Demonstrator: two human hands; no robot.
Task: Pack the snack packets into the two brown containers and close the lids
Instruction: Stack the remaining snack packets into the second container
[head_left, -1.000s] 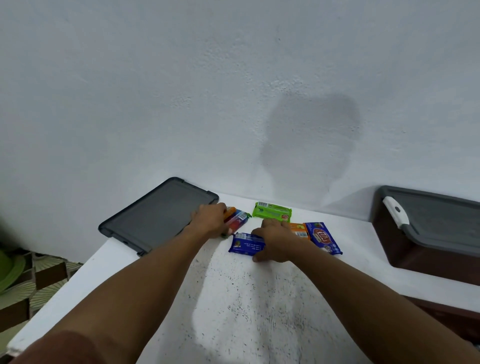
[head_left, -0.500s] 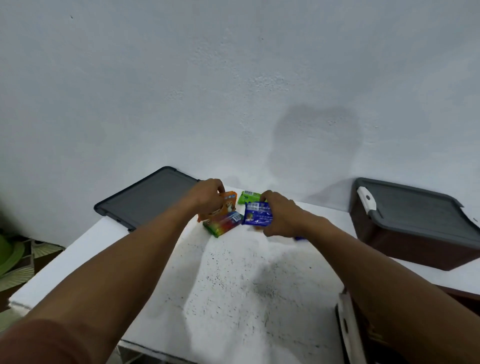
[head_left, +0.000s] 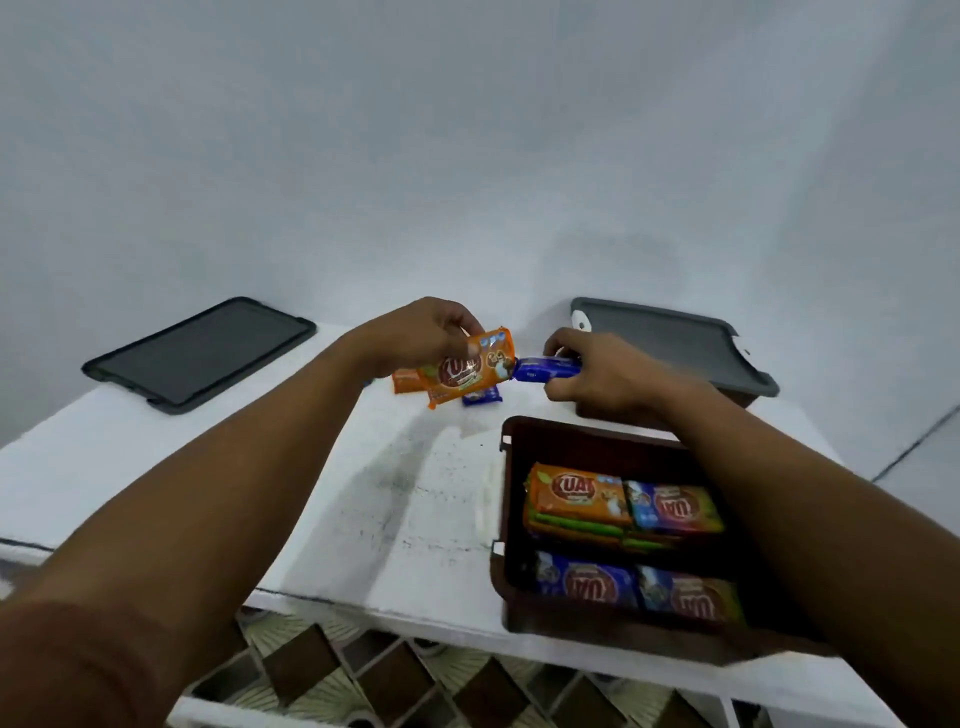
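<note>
My left hand (head_left: 415, 332) grips an orange snack packet (head_left: 470, 371) lifted above the white table. My right hand (head_left: 602, 371) pinches a blue snack packet (head_left: 545, 368) just right of it. Beneath them an orange packet (head_left: 408, 379) and a blue packet (head_left: 480, 397) lie on the table. An open brown container (head_left: 511, 499) at the near right holds several orange, blue and green packets (head_left: 582, 496). The second brown container, its grey lid (head_left: 660, 338) closed, stands behind my right hand.
A loose dark grey lid (head_left: 200, 353) lies flat at the table's back left. The white table (head_left: 156, 462) ends against a pale wall. Patterned floor tiles (head_left: 332, 670) show below the table's near edge.
Both hands have lifted packets off the table and moved right. The view has dropped, bringing the open container into sight at the near right.
</note>
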